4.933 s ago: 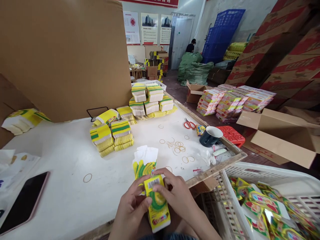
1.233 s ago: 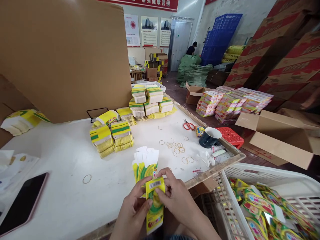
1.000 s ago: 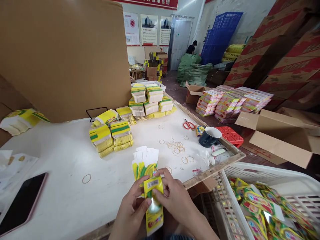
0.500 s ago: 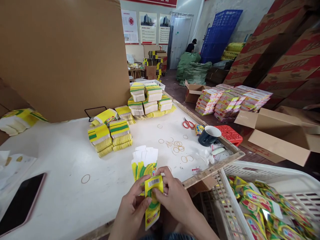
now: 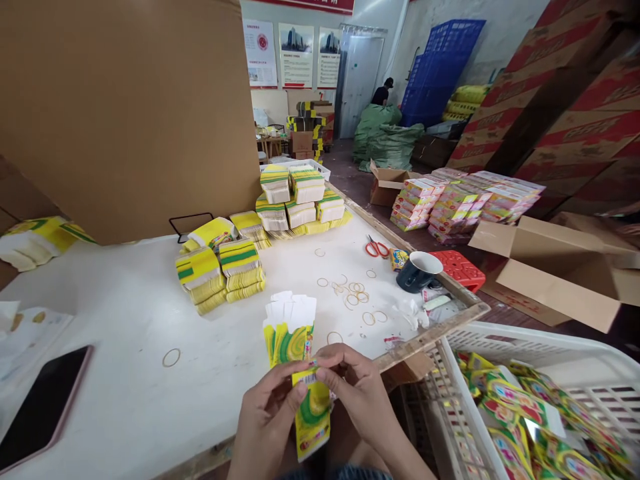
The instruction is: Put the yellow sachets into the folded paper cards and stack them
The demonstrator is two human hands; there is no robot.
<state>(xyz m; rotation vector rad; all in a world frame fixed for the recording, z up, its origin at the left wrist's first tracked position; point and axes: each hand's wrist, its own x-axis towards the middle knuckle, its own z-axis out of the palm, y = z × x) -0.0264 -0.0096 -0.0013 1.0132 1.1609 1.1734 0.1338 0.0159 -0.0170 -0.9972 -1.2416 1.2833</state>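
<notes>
two hands are folding a yellow carton (image 5: 313, 419) over the near edge of a white table (image 5: 125, 380).
left hand (image 5: 267, 420) and right hand (image 5: 359, 395) are both pinching its top; just right of them, a white crate (image 5: 500, 343) is holding bright packets (image 5: 523, 403).

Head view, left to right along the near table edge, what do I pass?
Phone, lone rubber band, left hand, yellow carton pinched by both hands, right hand, white crate of packets.
</notes>
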